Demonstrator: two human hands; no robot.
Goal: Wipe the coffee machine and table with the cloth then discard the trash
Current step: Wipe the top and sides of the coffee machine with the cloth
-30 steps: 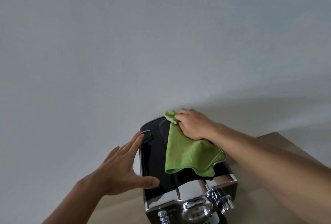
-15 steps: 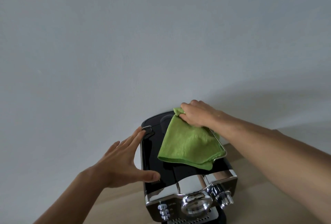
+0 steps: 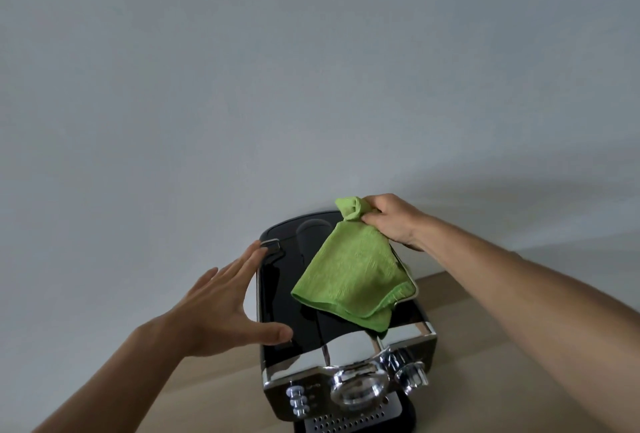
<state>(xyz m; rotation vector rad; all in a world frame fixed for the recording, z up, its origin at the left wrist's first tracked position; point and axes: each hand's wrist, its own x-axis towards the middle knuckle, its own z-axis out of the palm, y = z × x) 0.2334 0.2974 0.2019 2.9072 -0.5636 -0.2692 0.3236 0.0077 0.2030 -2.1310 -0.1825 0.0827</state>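
Note:
A black and chrome coffee machine [image 3: 304,335] stands on a light wooden table [image 3: 460,339] against a pale wall. My right hand [image 3: 391,221] grips one bunched corner of a green cloth [image 3: 353,273] above the machine's back edge. The cloth hangs down and drapes over the right half of the glossy top. My left hand [image 3: 221,304] lies flat against the machine's left side, fingers straight, thumb resting on the top.
Chrome knobs and a gauge [image 3: 356,387] face me on the machine's front, above a perforated drip grille [image 3: 346,422]. The plain wall [image 3: 311,86] rises directly behind the machine. Bare tabletop shows on both sides.
My right hand has lifted and drawn back toward the wall, raising the cloth by its corner so it hangs instead of lying pressed on the top. My left hand stays put.

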